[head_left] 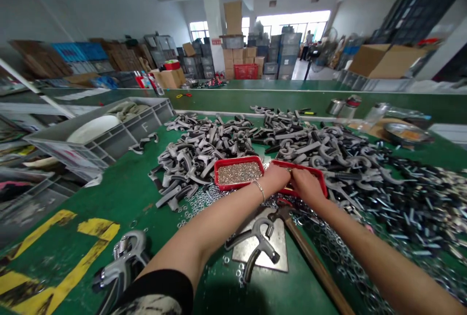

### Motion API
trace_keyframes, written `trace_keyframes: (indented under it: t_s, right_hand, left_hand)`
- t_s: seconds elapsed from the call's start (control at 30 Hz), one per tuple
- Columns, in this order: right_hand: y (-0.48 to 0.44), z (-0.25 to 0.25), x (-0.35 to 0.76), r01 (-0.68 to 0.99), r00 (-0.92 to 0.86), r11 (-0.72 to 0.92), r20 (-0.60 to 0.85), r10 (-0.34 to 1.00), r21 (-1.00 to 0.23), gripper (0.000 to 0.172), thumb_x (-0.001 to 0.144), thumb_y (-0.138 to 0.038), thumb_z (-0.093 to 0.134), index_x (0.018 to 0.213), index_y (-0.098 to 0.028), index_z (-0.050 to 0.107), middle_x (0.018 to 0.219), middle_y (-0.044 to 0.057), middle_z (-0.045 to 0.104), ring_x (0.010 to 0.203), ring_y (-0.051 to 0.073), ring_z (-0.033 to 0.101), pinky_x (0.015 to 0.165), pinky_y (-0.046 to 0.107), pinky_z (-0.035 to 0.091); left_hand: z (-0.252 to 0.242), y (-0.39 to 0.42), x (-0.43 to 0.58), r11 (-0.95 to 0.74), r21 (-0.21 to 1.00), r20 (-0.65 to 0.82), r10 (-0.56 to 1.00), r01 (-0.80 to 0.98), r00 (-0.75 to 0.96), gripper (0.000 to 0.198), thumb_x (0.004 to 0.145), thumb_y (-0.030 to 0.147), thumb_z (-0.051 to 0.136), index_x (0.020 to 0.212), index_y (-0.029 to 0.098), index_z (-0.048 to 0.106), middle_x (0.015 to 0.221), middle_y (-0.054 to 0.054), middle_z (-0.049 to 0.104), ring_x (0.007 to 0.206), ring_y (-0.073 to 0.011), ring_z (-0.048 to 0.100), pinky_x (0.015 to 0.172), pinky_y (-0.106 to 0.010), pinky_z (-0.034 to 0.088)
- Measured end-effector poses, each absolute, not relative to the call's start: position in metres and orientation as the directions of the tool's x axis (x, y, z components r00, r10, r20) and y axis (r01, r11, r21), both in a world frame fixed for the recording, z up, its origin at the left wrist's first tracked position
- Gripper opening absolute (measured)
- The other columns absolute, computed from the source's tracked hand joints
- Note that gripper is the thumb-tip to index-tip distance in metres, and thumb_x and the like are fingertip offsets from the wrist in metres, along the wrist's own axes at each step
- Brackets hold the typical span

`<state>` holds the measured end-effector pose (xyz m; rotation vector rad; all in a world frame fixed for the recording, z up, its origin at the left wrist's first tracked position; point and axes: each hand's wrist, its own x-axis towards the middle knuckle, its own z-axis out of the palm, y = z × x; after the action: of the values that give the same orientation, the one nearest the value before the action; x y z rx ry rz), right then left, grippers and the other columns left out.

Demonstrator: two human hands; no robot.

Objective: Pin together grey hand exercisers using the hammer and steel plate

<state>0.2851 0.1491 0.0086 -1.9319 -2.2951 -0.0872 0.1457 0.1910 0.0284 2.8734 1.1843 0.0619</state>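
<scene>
Both hands are over the right red tray (pixel 321 179), close to each other. My left hand (pixel 276 179), with a bracelet on its wrist, has its fingers drawn together at the tray's middle. My right hand (pixel 304 183) bends its fingers down beside it, also drawn together. Whatever they pinch is too small or hidden to name. A second red tray (pixel 239 186), filled with small metal parts, lies to the left. Nearer me, a grey hand grip with a spring (pixel 260 239) lies on a metal plate (pixel 279 256), alongside a wooden-handled hammer (pixel 310 256).
Piles of grey handles (pixel 204 145) spread behind and beside the trays. Black parts with metal pins (pixel 412 203) and loose metal rings (pixel 335 252) cover the right. Another assembled hand grip (pixel 126 261) lies front left. A grey crate (pixel 124 135) stands at left.
</scene>
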Motion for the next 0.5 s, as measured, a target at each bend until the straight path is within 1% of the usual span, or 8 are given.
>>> trace_keyframes:
  t_s: [0.07, 0.17, 0.2, 0.27, 0.33, 0.43, 0.5]
  right_hand:
    - [0.145, 0.010, 0.286, 0.982, -0.155, 0.171, 0.176, 0.972, -0.079, 0.013, 0.097, -0.020, 0.046, 0.096, -0.016, 0.058, 0.102, 0.016, 0.068, 0.100, 0.029, 0.059, 0.079, 0.035, 0.044]
    - [0.141, 0.012, 0.289, 0.974, -0.126, 0.165, 0.232, 0.964, -0.154, 0.013, 0.097, -0.020, 0.044, 0.098, -0.016, 0.056, 0.105, 0.018, 0.066, 0.105, 0.031, 0.056, 0.083, 0.037, 0.043]
    - [0.141, 0.013, 0.289, 0.969, -0.117, 0.165, 0.244, 0.963, -0.187, 0.013, 0.095, -0.019, 0.044, 0.098, -0.016, 0.056, 0.105, 0.018, 0.066, 0.105, 0.031, 0.056, 0.084, 0.038, 0.043]
    - [0.141, 0.016, 0.291, 0.948, -0.112, 0.179, 0.249, 0.962, -0.263, 0.012, 0.091, -0.015, 0.046, 0.095, -0.016, 0.057, 0.103, 0.017, 0.067, 0.103, 0.030, 0.057, 0.086, 0.039, 0.044]
    - [0.142, 0.022, 0.292, 0.916, -0.128, 0.209, 0.244, 0.961, -0.343, 0.013, 0.088, -0.013, 0.047, 0.093, -0.017, 0.058, 0.104, 0.016, 0.067, 0.103, 0.029, 0.058, 0.091, 0.039, 0.043]
    - [0.132, 0.036, 0.298, 0.857, -0.130, 0.228, 0.236, 0.963, -0.461, 0.011, 0.086, -0.016, 0.048, 0.089, -0.018, 0.059, 0.105, 0.016, 0.069, 0.105, 0.029, 0.060, 0.096, 0.042, 0.042]
    - [0.114, 0.044, 0.303, 0.811, -0.096, 0.197, 0.207, 0.974, -0.550, 0.008, 0.085, -0.020, 0.048, 0.086, -0.020, 0.057, 0.096, 0.015, 0.070, 0.096, 0.028, 0.063, 0.090, 0.043, 0.046]
  left_hand:
    - [0.029, 0.188, 0.140, -0.706, 0.057, 0.075, 0.708, 0.706, 0.702, 0.021, 0.095, 0.009, 0.048, 0.099, 0.007, 0.068, 0.099, -0.019, 0.072, 0.098, -0.0285, 0.068, 0.090, -0.043, 0.051]
    - [0.032, 0.182, 0.129, -0.694, 0.084, 0.159, 0.717, 0.715, 0.678, 0.026, 0.098, 0.010, 0.041, 0.113, 0.008, 0.061, 0.113, -0.018, 0.068, 0.106, -0.0254, 0.065, 0.091, -0.037, 0.050]
    - [0.034, 0.180, 0.126, -0.689, 0.093, 0.175, 0.722, 0.718, 0.670, 0.026, 0.098, 0.010, 0.040, 0.114, 0.009, 0.060, 0.114, -0.017, 0.067, 0.106, -0.0242, 0.065, 0.090, -0.035, 0.050]
    - [0.039, 0.177, 0.123, -0.680, 0.111, 0.192, 0.730, 0.724, 0.656, 0.024, 0.097, 0.010, 0.042, 0.110, 0.011, 0.062, 0.110, -0.014, 0.069, 0.103, -0.0226, 0.065, 0.088, -0.033, 0.050]
    - [0.047, 0.173, 0.121, -0.671, 0.123, 0.213, 0.738, 0.731, 0.640, 0.022, 0.097, 0.011, 0.043, 0.105, 0.013, 0.064, 0.106, -0.013, 0.070, 0.102, -0.0230, 0.065, 0.088, -0.035, 0.048]
    - [0.061, 0.156, 0.109, -0.646, 0.143, 0.268, 0.755, 0.750, 0.598, 0.024, 0.098, 0.014, 0.041, 0.109, 0.015, 0.062, 0.109, -0.012, 0.069, 0.108, -0.0245, 0.062, 0.094, -0.039, 0.044]
    - [0.064, 0.136, 0.089, -0.632, 0.163, 0.282, 0.766, 0.758, 0.578, 0.025, 0.099, 0.016, 0.040, 0.113, 0.017, 0.061, 0.111, -0.011, 0.068, 0.110, -0.0237, 0.060, 0.096, -0.038, 0.042]
